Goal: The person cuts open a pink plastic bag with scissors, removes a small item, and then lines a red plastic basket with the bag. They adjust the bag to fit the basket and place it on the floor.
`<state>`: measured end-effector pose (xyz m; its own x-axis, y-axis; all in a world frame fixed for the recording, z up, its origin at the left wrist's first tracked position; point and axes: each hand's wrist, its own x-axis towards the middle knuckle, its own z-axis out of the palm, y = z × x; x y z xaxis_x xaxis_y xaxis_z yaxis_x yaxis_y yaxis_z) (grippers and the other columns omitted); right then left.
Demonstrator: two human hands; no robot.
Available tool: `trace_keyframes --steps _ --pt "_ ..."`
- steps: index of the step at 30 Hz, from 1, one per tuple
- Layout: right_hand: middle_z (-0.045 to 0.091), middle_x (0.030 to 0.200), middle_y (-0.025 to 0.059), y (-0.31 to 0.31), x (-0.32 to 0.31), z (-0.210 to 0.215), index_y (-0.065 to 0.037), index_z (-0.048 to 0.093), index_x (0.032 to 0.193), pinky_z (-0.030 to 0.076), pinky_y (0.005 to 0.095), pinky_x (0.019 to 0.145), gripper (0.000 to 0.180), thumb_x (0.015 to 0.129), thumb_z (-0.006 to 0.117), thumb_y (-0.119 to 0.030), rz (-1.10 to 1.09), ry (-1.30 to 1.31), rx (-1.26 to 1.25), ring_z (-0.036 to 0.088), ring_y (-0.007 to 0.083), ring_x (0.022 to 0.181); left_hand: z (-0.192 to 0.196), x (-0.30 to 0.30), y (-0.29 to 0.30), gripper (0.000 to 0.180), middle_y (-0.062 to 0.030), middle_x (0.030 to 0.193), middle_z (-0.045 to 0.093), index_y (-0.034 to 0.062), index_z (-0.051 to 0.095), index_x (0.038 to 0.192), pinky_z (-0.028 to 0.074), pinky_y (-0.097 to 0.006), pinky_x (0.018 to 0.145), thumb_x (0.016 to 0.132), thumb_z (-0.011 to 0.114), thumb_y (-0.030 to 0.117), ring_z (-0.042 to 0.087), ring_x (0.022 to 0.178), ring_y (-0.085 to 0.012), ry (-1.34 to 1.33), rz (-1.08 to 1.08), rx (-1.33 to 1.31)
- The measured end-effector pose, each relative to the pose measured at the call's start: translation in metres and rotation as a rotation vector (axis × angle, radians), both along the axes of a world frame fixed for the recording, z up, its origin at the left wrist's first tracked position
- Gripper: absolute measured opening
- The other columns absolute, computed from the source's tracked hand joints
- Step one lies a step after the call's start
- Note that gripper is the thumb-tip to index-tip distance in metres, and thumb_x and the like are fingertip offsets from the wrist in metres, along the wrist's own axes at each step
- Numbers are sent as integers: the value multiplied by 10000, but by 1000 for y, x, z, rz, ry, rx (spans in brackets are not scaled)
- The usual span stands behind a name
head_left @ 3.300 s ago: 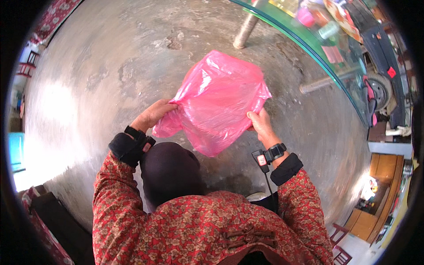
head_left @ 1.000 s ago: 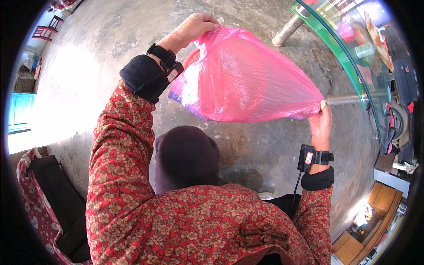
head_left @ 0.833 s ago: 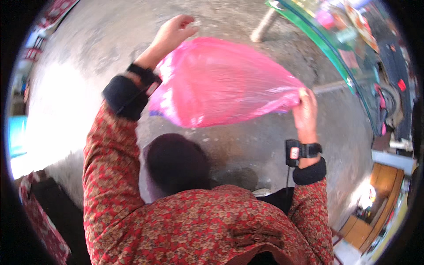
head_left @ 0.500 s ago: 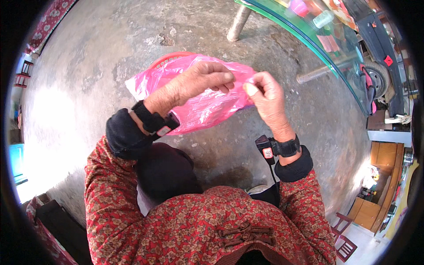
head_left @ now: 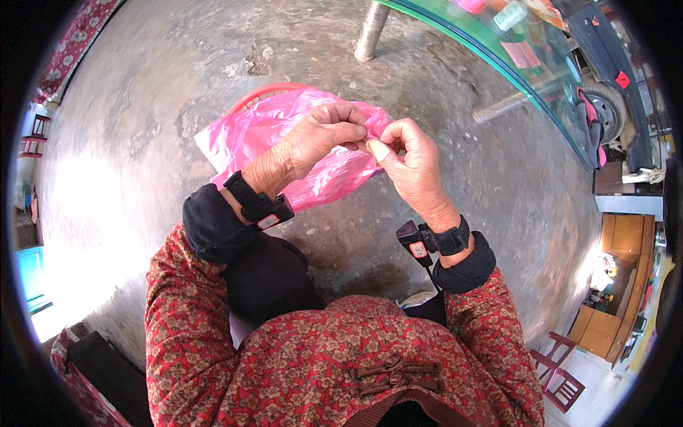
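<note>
A thin pink plastic bag [head_left: 245, 139] spreads over a red-orange basket [head_left: 265, 92], of which only the far slotted rim shows. My left hand [head_left: 321, 139] lies above the bag, thumb and fingers closed in a pinch at its edge. Close against it, my right hand [head_left: 413, 160] pinches the same edge between thumb and forefinger. The fingertips of both hands nearly touch. Most of the basket and whatever may lie in it are hidden under the bag and my hands.
Beyond the basket stretches a worn concrete floor [head_left: 163, 92]. A glass-topped table [head_left: 491, 57] with a metal leg [head_left: 371, 32] stands at the far right. Wooden cabinets [head_left: 619, 285] and a dark red chair [head_left: 558, 370] are on the right side.
My right hand has moved left to meet my left hand, bringing the bag's edge with it. My left fingers have closed into a pinch.
</note>
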<state>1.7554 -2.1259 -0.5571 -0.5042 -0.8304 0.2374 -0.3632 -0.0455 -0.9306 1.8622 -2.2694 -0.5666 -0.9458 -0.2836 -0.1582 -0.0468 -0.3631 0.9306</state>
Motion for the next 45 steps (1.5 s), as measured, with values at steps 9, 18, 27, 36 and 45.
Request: trace_keyframes --steps 9,18,27,36,45 --pt "513 719 -25 5 -11 -7 -38 495 817 404 181 552 89 835 580 -19 -91 -487 -162 473 41 618 2 -1 -3 104 -82 835 624 2 579 916 487 -298 774 835 542 57 621 812 -182 11 91 101" --pt "541 750 -19 7 -10 0 -3 541 848 426 197 629 102 859 572 -100 48 -257 78 505 52 699 2 1 2 111 -74 830 618 -1 580 923 486 -290 765 844 547 69 609 801 -164 18 51 -159" --pt "502 789 -29 7 -11 -5 -48 518 894 377 191 647 28 879 496 -57 -6 -396 -110 436 46 699 2 2 1 132 -58 812 603 -4 594 883 465 -286 754 860 498 83 569 780 -135 59 73 -209" --pt "559 697 13 3 2 -10 -12 549 855 442 238 583 50 830 566 -52 11 -60 29 515 73 636 0 -2 11 213 -29 798 587 21 602 882 440 -259 757 862 566 230 547 793 -125 -44 -6 -133" --pt "588 836 33 28 -36 3 -14 560 980 460 241 676 146 898 494 -116 -265 -239 -152 547 97 716 100 -3 -37 160 -21 765 608 21 608 866 463 -223 679 851 557 172 572 697 -97 377 182 -349"
